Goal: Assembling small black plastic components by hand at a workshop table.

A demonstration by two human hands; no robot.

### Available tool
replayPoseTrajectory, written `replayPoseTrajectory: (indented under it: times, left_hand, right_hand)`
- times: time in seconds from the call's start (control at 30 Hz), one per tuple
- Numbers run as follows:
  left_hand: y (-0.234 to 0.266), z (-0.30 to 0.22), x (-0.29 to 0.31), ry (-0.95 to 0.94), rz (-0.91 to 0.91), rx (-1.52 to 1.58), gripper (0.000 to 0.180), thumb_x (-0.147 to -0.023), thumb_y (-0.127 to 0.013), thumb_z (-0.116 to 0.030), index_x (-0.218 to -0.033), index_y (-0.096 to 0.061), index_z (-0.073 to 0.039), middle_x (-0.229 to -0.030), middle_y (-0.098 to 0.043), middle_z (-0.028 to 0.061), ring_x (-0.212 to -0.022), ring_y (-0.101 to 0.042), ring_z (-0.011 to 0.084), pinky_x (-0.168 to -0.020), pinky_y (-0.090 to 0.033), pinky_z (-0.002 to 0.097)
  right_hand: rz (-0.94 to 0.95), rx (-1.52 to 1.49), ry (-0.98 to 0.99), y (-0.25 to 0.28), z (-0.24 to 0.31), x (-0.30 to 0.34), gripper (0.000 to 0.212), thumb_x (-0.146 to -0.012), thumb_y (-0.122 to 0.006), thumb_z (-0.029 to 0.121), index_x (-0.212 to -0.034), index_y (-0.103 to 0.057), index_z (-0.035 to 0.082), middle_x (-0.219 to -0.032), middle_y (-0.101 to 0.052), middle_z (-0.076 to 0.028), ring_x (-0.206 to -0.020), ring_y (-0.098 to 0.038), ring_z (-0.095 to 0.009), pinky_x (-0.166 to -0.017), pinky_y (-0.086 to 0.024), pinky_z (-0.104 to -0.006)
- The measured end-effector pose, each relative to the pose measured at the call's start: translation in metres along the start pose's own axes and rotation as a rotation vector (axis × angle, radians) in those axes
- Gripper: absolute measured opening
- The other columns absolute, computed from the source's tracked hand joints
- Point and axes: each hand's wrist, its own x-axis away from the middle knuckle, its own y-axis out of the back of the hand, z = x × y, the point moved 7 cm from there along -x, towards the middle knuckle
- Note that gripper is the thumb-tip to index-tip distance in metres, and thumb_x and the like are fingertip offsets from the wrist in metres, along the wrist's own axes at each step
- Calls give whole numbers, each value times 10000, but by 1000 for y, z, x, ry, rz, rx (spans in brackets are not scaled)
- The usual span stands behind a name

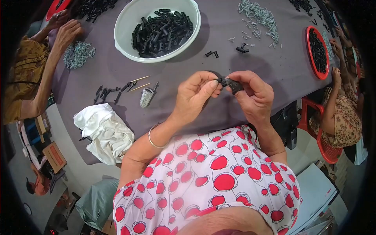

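Observation:
Above the table's near edge, my left hand [196, 94] pinches one end of a small black plastic part [224, 82] between thumb and forefinger. My right hand [253, 94] closes on its other end, so both hands meet at it. Something dark covers my right fingertips or forms a larger end of the part; I cannot tell which. Beyond my hands lie loose black plastic pieces [212, 54] and another small group of black pieces [243, 48]. A pile of small metal springs [260, 17] is spread at the far right.
A pale bowl [118, 37] holds many black tubes. Left of me are black parts [105, 93], thin wooden sticks [140, 87], a wrapped-handle tool [146, 97] and a white cloth [105, 131]. Co-workers' arms [49, 74] reach in at left; a red tray [323, 73] stands right.

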Motion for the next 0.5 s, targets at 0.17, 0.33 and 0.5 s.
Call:
replayPoseTrajectory:
  times: [0.17, 0.33, 0.5]
  left_hand:
    - [-1, -3, 2, 5, -13, -103, 157, -943, -507, -68, -1051, -536, 41, -907, -614, 75, -791, -556, 111, -758, -477, 267]
    - [-1, -5, 2, 17, -24, -191, 153, -944, -512, -80, -1042, -538, 34, -897, -613, 54, -774, -545, 86, -733, -469, 235]
    - [-1, -4, 3, -28, -64, -314, 126, -947, -517, -114, -989, -540, 2, -762, -525, -21, -673, -464, 34, -595, -405, 182]
  right_hand:
    - [7, 15, 28, -1, -1, 0, 291, -684, -568, -148, -943, -619, -27, -873, -638, -88, -765, -649, -144, -682, -522, -239]
    - [19, 62, 53, -4, 0, 0, 289, -680, -573, -146, -940, -618, -28, -860, -637, -98, -742, -645, -147, -671, -519, -240]
    - [20, 120, 40, -4, -2, 0, 276, -685, -566, -148, -930, -617, -33, -851, -637, -88, -744, -645, -136, -672, -516, -232]
